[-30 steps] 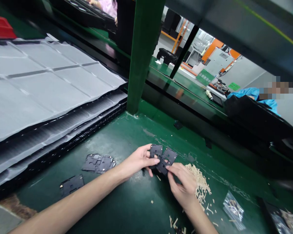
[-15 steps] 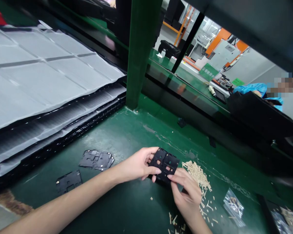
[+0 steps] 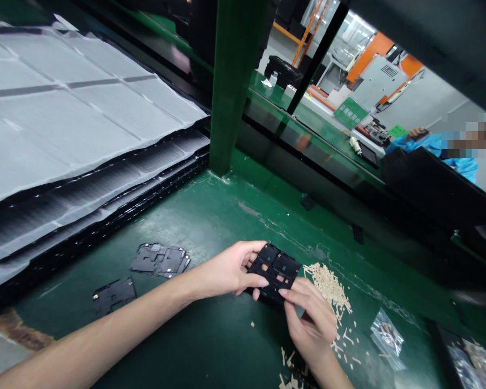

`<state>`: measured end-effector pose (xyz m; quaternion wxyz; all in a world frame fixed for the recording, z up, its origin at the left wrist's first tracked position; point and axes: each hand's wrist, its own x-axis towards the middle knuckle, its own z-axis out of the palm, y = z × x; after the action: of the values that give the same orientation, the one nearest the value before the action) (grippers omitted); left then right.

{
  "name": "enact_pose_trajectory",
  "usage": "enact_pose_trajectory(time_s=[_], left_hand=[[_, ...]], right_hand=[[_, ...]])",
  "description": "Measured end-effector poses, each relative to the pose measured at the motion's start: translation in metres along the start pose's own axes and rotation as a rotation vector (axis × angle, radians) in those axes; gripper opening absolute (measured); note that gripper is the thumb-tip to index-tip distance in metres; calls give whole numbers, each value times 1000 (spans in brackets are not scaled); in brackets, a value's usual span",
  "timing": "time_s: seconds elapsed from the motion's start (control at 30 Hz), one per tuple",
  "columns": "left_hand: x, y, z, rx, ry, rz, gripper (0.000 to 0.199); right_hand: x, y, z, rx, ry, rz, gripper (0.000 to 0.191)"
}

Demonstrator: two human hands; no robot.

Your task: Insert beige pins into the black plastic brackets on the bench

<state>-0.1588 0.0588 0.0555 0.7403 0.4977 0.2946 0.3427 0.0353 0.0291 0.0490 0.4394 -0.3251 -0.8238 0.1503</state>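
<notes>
Between my hands is a flat black plastic plate (image 3: 276,268) with square cut-outs, tilted above the green bench. My left hand (image 3: 243,270) grips its left side, thumb across the face and fingers behind. At the lower right edge, my right hand (image 3: 310,313) pinches the plate between thumb and fingers. Just beyond the right hand lies a heap of small pale strips (image 3: 328,286), some scattered toward me. Left of my left forearm rests a small stack of similar black plates (image 3: 160,259), with another black plate (image 3: 115,295) closer to me, partly covered by the forearm.
Black trays under grey sheeting (image 3: 85,124) are stacked at the left. A green post (image 3: 230,92) rises from the bench (image 3: 210,216). A clear plastic bag (image 3: 387,336) and a black bin (image 3: 441,346) lie at right. A person in blue sleeves (image 3: 429,143) is beyond the dark barrier.
Both hands keep their hold on the black plate, which has barely moved. The camera view has shifted slightly. In the background the other person's hand has risen.
</notes>
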Motion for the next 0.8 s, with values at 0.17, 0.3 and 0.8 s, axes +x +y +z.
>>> enact_pose_trajectory(time_s=[0.17, 0.3, 0.8], left_hand=[[-1, 0, 0, 20, -2, -7, 26], [-1, 0, 0, 24, -13, 1, 25], [2, -6, -4, -42, -50, 0, 32]], right_hand=[[-3, 3, 0, 5, -11, 11, 40], [-3, 3, 0, 3, -15, 13, 41], [-5, 1, 0, 12, -9, 60, 36]])
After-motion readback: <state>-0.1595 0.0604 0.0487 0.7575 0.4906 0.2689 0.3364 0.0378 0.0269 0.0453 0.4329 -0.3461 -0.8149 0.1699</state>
